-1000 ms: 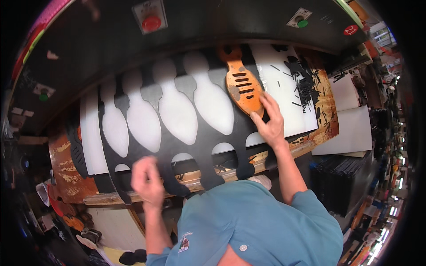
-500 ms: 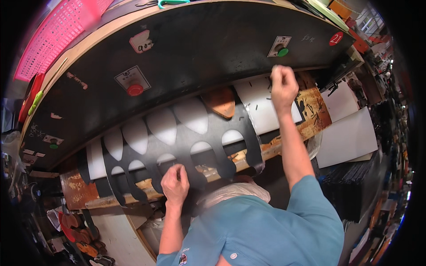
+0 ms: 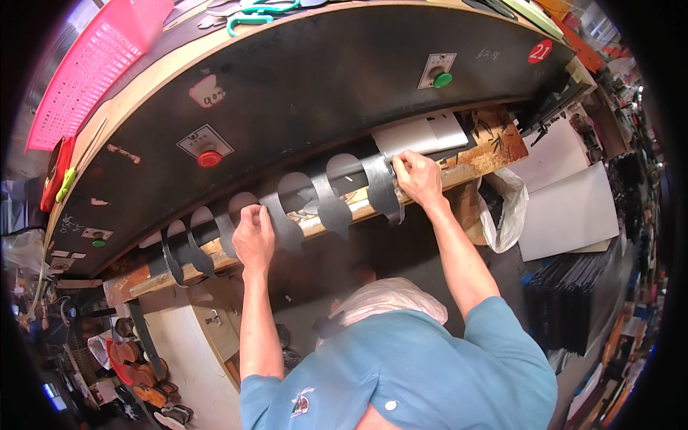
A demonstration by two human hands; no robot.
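Observation:
A black sheet (image 3: 289, 231) with a row of rounded cut-outs lies across the bench, its tongue-shaped strips hanging over the front edge. My right hand (image 3: 423, 180) pinches the right edge of this sheet between thumb and fingers. Further left, my left hand (image 3: 254, 240) is closed at the sheet's front part, thumb and forefinger together beside a cut-out. A white board (image 3: 408, 137) shows beneath and to the right of the sheet. The far part of the sheet is hidden under the black machine beam (image 3: 301, 93).
The beam carries a red button (image 3: 208, 158) and a green button (image 3: 442, 80). Small black scraps lie on the wooden bench (image 3: 494, 154) at right. A pink basket (image 3: 93, 68) and green-handled scissors (image 3: 251, 20) sit on top. Dark stacked sheets (image 3: 562, 301) and white sheets (image 3: 570, 208) stand at right.
My right hand has come down from near the green button to the sheet's right edge. My left hand has moved up and left. The beam hides more of the sheet, and the brown sole-shaped piece is out of sight.

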